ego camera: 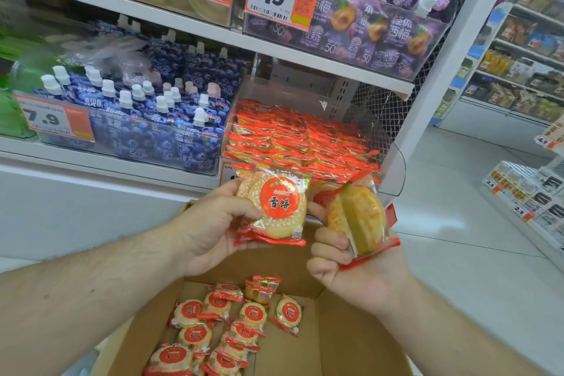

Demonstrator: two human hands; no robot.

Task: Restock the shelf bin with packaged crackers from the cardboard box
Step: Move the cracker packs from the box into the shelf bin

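Observation:
My left hand grips a cracker pack with a red round label, face toward me. My right hand holds another cracker pack, turned so its back seam shows. Both packs hover just in front of the clear shelf bin, which is heaped with red-edged cracker packs. Below my hands sits the open cardboard box with several more cracker packs lying on its bottom at the left.
Left of the bin stands a clear bin of blue jelly pouches with a 7.9 price tag. Purple pouches fill the shelf above. A white shelf upright borders the bin on the right; an aisle floor and further shelving lie beyond.

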